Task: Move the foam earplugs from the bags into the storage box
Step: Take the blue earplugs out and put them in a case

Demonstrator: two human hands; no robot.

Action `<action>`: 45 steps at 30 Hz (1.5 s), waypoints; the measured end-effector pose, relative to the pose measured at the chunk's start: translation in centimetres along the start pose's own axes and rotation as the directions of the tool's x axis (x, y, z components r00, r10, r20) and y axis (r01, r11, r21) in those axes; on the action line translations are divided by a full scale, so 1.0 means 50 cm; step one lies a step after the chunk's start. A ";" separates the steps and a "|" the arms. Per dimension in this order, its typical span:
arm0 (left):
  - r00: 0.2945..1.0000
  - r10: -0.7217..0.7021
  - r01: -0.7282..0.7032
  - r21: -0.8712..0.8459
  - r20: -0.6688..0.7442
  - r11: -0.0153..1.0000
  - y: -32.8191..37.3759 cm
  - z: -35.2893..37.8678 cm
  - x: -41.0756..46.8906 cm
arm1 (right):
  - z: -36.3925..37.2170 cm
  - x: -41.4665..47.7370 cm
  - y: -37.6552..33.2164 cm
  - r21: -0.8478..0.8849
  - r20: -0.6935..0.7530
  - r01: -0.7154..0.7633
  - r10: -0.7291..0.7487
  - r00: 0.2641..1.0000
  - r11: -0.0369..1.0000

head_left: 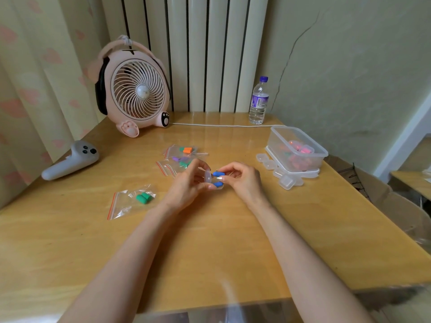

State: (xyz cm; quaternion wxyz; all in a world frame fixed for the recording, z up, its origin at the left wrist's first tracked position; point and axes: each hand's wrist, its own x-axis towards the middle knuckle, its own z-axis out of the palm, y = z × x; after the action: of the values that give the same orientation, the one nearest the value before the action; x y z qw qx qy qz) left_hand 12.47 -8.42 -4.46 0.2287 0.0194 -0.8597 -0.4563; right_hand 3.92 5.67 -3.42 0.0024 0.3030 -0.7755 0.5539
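A pink paw-footed desk fan (137, 89) stands at the back left of the wooden table (210, 241). Its white cable (221, 125) trails right past an upright water bottle (258, 101) with a purple cap. A grey handheld controller (70, 163) lies near the left edge, beside a patterned curtain (35, 78). A white radiator (200, 54) stands behind.

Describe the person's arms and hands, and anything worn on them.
Both forearms are bare, with no sleeves in view. The left hand and right hand wear no gloves, and no rings, watch or bracelets show. A right fingernail looks glossy, perhaps polished.
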 end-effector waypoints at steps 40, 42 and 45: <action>0.963 0.042 0.064 0.379 -0.265 0.923 -0.008 -0.009 -0.001 | -0.010 -0.002 -0.003 0.339 0.183 -0.278 0.228 0.956 0.899; 0.936 -0.014 0.211 0.533 -0.351 0.819 -0.025 -0.019 0.000 | -0.009 -0.001 -0.003 0.337 0.176 -0.277 0.229 0.957 0.900; 0.924 -0.206 0.371 0.624 -0.322 0.687 -0.036 -0.017 0.000 | -0.009 -0.001 -0.004 0.347 0.171 -0.261 0.213 0.962 0.901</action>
State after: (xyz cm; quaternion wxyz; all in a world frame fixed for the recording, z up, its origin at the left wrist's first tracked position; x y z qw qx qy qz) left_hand 12.51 -10.13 -5.48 0.2270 0.2886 -0.9198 -0.1384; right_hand 3.92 6.04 -3.11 -0.1718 0.2365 -0.6881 0.6641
